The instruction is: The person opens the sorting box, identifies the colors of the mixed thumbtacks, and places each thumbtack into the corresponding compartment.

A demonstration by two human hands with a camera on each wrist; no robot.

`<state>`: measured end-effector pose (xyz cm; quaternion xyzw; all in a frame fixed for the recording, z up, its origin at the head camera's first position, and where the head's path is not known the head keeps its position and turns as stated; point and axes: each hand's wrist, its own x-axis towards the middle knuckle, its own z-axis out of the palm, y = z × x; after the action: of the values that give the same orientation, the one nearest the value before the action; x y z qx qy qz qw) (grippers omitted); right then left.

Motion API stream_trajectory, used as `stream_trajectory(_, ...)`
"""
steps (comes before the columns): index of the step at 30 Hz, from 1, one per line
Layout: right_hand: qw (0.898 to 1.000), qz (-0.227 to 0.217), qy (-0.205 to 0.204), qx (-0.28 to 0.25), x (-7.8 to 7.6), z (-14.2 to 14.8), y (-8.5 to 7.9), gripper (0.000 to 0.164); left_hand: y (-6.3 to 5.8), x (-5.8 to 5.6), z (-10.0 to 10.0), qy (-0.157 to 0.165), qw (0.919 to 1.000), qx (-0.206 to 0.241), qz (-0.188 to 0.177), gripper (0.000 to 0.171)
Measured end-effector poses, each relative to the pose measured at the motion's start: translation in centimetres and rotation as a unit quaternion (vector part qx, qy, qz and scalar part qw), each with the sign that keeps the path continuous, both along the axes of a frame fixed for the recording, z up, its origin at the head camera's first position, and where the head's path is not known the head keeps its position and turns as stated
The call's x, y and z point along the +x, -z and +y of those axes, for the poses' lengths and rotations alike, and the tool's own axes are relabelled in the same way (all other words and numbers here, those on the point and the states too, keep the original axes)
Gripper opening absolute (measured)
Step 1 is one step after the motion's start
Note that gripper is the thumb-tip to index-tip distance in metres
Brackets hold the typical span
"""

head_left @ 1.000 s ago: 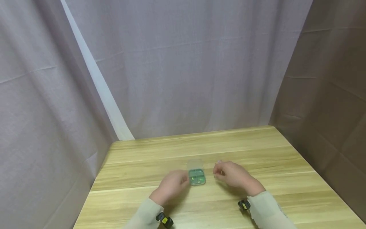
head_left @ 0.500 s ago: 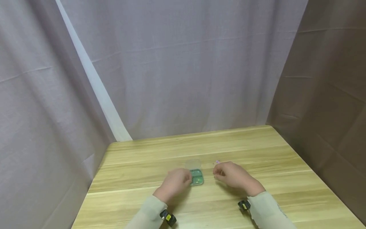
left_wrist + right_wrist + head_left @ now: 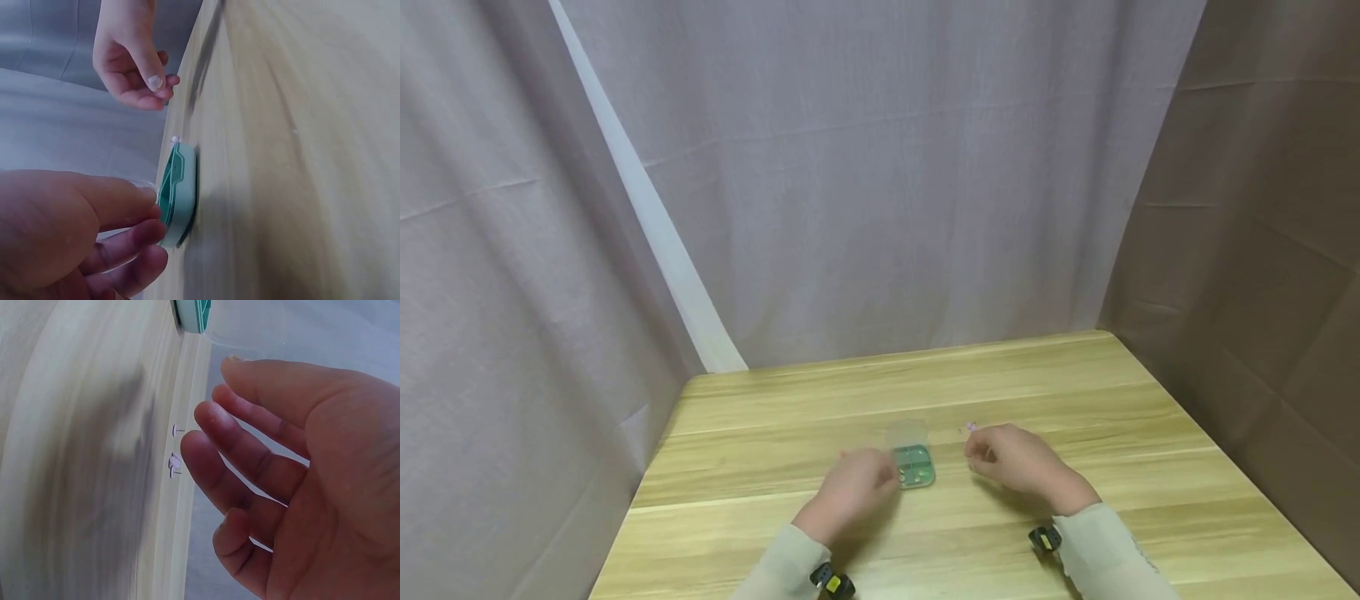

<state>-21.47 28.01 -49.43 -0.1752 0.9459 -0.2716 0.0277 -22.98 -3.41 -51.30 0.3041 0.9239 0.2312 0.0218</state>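
A small green compartment box (image 3: pixel 919 468) lies on the table with its clear lid (image 3: pixel 906 432) folded back and several tiny gold-coloured pieces inside. My left hand (image 3: pixel 856 492) is at the box's left side, overlapping its edge; in the left wrist view its thumb and bent fingers come close together near the box's rim, with no held thing visible. To the right of the box, my right hand (image 3: pixel 1018 458) hovers over the table, fingers loosely bent around a gap. Just past its fingertips are small pinkish flat-headed pins (image 3: pixel 174 461), points up in the right wrist view.
The wooden table (image 3: pixel 775 533) reaches back to a grey curtain (image 3: pixel 880 208), with a pale strip at the left. A darker cloth (image 3: pixel 1247 250) hangs along the right side. Each wrist wears a black strap with a camera.
My left hand moved right, over the box's left part, then drew back slightly left. My right hand has shifted a little to the right, and the pinkish pins show behind it.
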Motion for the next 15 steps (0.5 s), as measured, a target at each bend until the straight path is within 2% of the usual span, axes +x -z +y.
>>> stream_trajectory(7,0.999,-0.002,0.039,0.010,-0.3,0.6,-0.1,0.011,0.0,0.9,-2.3,-0.001,0.9998,0.007,0.020,0.023)
stream_trajectory(15,0.998,0.017,0.050,0.034,-0.5,0.6,0.0,0.008,0.3,1.3,-4.1,-0.005,0.9990,-0.007,0.045,0.012)
